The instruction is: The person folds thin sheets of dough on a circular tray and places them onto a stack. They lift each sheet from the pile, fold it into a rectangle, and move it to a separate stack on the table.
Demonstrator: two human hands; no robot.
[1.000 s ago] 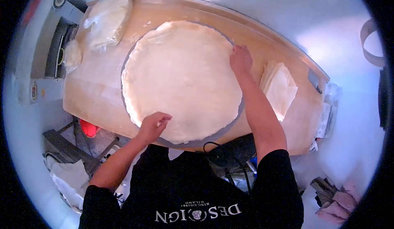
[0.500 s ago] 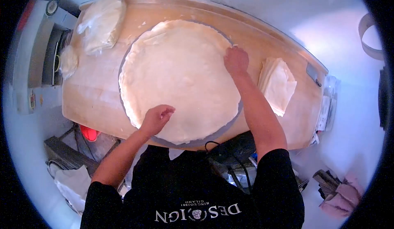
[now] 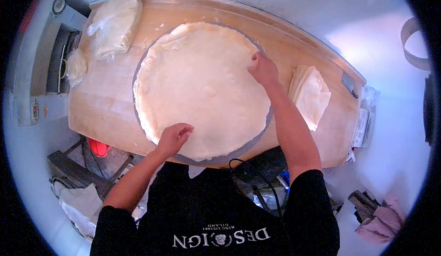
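A large round sheet of pale dough (image 3: 206,90) lies on a dark round board (image 3: 259,141), its rim uneven and folded in places. Over the lower left of the sheet is my left hand (image 3: 174,139), its fingers curled and pressed together; what they hold, if anything, is too small to make out. At the upper right rim my right hand (image 3: 265,70) is closed, thumb and fingers pinching the dough's edge. Just right of that forearm sits a stack of thin dough sheets (image 3: 310,97).
Everything rests on a wooden worktable (image 3: 101,111) with a raised back edge. A plastic bag of dough sheets (image 3: 117,26) and a smaller bag (image 3: 76,67) lie at the left. A flat metal scraper (image 3: 350,84) is by the right edge. A black cable (image 3: 271,182) hangs near my body.
My right hand has moved slightly inward from the rim over the dough. My left hand has shifted a little down, its fingers turning rightward. The dough and board keep their place.
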